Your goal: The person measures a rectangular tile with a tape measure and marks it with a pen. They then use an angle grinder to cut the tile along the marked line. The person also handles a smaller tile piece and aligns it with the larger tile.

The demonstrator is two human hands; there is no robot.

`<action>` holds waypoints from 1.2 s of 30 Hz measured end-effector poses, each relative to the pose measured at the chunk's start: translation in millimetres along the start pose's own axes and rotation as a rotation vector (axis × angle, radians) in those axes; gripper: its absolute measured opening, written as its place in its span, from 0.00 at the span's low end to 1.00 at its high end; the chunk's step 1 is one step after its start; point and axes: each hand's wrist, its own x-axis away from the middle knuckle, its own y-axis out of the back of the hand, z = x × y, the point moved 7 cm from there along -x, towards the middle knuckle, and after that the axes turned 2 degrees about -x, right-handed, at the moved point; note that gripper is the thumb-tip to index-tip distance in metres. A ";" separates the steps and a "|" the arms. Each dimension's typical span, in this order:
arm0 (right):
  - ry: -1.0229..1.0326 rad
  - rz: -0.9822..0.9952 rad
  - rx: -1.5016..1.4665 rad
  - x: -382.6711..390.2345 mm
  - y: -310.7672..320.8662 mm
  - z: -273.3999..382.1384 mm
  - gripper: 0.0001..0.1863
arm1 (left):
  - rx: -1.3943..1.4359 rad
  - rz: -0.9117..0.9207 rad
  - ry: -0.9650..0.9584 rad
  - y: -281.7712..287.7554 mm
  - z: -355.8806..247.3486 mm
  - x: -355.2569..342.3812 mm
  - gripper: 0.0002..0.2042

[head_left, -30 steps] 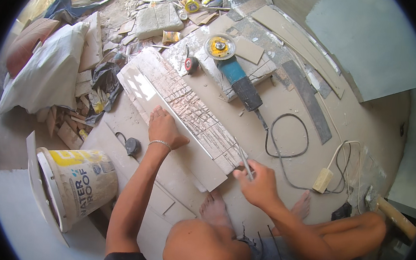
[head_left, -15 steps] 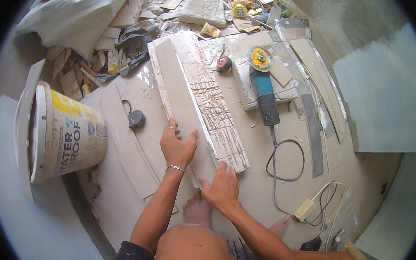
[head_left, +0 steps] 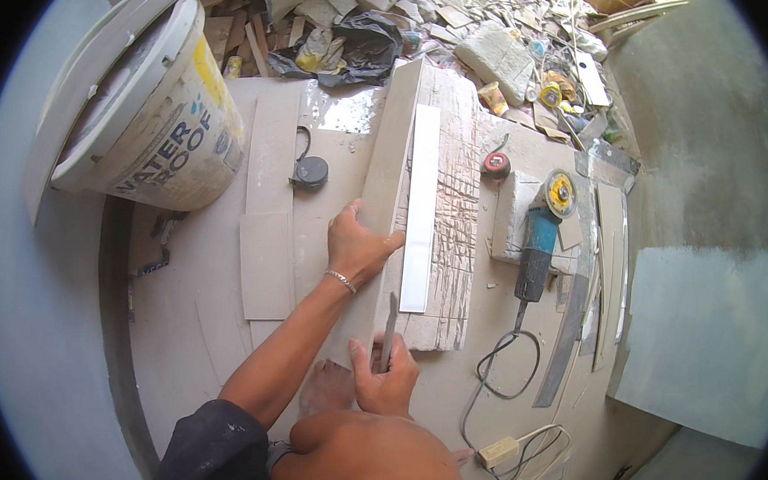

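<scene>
A long beige tile strip (head_left: 390, 155) is tipped up on its edge along the left of a scored, pale block (head_left: 454, 218). My left hand (head_left: 358, 245) grips the strip about its middle, thumb over the upper edge. Closed around a narrow, flat grey tool (head_left: 391, 317), my right hand (head_left: 384, 380) is at the strip's near end; the tool's exact kind is unclear. A flat white strip (head_left: 421, 207) lies on the block, just right of the tile. My bare foot (head_left: 329, 389) is beside the tile's near end, partly hidden by my knee.
An angle grinder (head_left: 543, 230) rests on a pale slab to the right, its cord (head_left: 476, 419) looping nearby. Tape measures (head_left: 310, 173) (head_left: 495, 165) lie either side. A bucket (head_left: 172, 124) stands left, thin tile strips (head_left: 265, 267) beside it. Rubble (head_left: 497, 59) covers the far floor.
The tile strip has gone from lying flat on the block to standing tipped on edge. The white strip now shows fully. A grey tool shows in my right hand; the view has turned.
</scene>
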 end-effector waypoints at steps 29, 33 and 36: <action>0.471 0.140 0.485 -113.2 -54.9 38.4 0.38 | -0.338 -0.270 -0.100 145.6 172.0 22.1 0.44; 0.605 0.272 0.694 -147.5 -17.8 24.1 0.45 | -0.315 -0.223 -0.088 141.3 176.3 20.4 0.44; 0.631 0.465 0.790 -149.7 1.8 4.0 0.47 | -0.391 -0.261 -0.126 141.1 174.7 21.6 0.44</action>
